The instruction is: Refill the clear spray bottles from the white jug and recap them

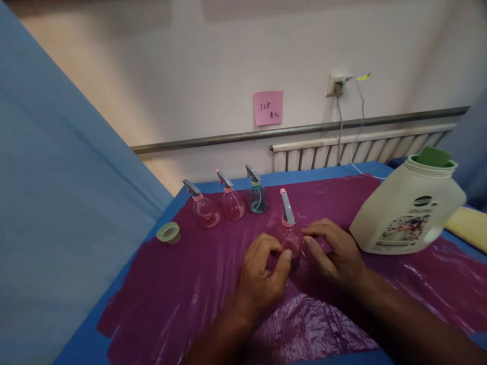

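A clear spray bottle (289,243) with a pink collar and grey trigger head stands on the purple plastic sheet, its head leaning slightly left in view. My left hand (262,271) is at its lower left side, thumb and bent index finger against the body. From the right, my right hand (335,251) meets the same bottle with its thumb and fingertips. Farther back stand a clear pink-collared spray bottle (206,215), a pink spray bottle (233,207) and a teal spray bottle (258,200), each with some liquid low inside.
A large cream jug (395,223) with a green piece in its mouth stands to the right. At left lies a small green cap (168,233). The purple sheet (182,284) covers a blue table (87,329). Behind are a metal rail (228,138) and a plugged socket (337,83).
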Demonstrator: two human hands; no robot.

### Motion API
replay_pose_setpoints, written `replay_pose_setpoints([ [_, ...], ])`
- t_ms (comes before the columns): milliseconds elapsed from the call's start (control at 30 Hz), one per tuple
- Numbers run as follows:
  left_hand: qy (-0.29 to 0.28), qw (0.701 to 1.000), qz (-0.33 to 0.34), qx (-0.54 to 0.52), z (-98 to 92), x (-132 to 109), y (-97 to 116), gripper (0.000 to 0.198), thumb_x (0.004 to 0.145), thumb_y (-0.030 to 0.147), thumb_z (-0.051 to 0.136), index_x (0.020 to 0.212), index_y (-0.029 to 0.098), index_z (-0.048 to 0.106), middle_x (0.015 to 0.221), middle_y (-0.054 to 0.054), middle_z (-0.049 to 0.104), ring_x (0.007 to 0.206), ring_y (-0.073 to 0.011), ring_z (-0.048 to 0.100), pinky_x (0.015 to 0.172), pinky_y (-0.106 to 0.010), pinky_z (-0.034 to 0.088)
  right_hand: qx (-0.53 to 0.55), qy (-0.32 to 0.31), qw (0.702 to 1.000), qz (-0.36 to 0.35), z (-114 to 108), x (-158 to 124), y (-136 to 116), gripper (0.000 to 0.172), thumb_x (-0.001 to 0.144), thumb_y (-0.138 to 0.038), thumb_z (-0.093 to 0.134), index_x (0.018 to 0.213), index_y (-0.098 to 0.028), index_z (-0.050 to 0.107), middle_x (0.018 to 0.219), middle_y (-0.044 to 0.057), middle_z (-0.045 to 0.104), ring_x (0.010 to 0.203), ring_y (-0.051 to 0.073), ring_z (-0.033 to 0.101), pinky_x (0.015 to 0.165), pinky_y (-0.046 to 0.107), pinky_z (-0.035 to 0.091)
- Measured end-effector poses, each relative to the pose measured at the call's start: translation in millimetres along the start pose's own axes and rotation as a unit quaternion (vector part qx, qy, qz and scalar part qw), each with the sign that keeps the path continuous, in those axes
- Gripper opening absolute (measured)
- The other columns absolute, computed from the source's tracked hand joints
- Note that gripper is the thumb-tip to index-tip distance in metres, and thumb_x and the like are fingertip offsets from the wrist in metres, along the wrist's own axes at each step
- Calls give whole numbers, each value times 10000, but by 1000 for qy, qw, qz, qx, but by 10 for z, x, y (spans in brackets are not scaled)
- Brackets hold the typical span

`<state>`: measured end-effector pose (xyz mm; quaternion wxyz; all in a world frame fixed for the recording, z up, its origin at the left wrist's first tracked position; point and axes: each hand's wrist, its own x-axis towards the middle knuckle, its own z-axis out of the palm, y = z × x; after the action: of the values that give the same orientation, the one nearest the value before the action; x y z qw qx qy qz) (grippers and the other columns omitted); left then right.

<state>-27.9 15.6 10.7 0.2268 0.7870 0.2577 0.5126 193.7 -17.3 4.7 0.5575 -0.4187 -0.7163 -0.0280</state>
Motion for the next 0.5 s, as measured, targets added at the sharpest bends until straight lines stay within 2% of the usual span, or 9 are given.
replay_pose_setpoints([
  [33,-6,1000,-17,-9,-11,-6,5,260,1126,299,654,885,223,595,817,16,600,766,-147,578,751,-299,434,2,-15,1000,17,-2,6,-19,126,1112,-270,677,996,-224,694,854,2,706,766,160,656,746,311,486],
  [67,-15,999,-42,-20,-23,-9,8,365,1149,373,629,824,221,564,763,24,555,720,-142,538,716,-303,401,5,-36,998,49,-2,13,-34,296,1125,-350,663,859,-223,638,745,-18,630,669,147,577,673,316,416],
  [133,-45,991,-118,-54,-40,-3,11,574,1179,564,536,721,222,480,676,35,461,641,-135,448,652,-317,329,33,-104,982,155,10,33,-57,564,1153,-547,572,695,-232,475,626,-32,482,581,137,431,608,340,289],
  [200,-75,968,-216,-108,-42,19,15,731,1157,767,400,654,235,398,607,42,377,580,-131,356,605,-328,266,103,-181,938,276,32,59,-71,687,1161,-721,406,667,-244,391,613,-24,429,591,143,379,611,346,259],
  [267,-96,932,-307,-168,-29,52,21,824,1088,918,284,610,252,361,547,46,323,535,-129,299,573,-326,235,177,-227,890,354,60,86,-77,746,1144,-819,260,675,-252,382,628,-19,414,622,153,365,634,344,285],
  [300,-100,914,-343,-191,-19,69,26,852,1049,972,253,592,260,351,522,48,304,516,-129,283,559,-321,226,199,-234,876,371,74,97,-77,765,1132,-848,220,675,-255,379,631,-20,400,631,156,350,645,346,291],
  [367,-99,887,-394,-217,-2,96,39,884,981,1045,244,570,269,348,494,47,298,491,-126,271,537,-308,209,214,-236,867,382,98,106,-70,784,1112,-885,192,673,-259,368,635,-25,372,643,159,320,654,352,285],
  [500,-99,871,-429,-218,9,111,68,921,888,1124,272,550,272,357,483,45,300,477,-119,241,518,-294,174,212,-235,870,378,129,89,-52,792,1103,-902,181,670,-258,342,637,-26,350,652,160,299,647,357,267],
])
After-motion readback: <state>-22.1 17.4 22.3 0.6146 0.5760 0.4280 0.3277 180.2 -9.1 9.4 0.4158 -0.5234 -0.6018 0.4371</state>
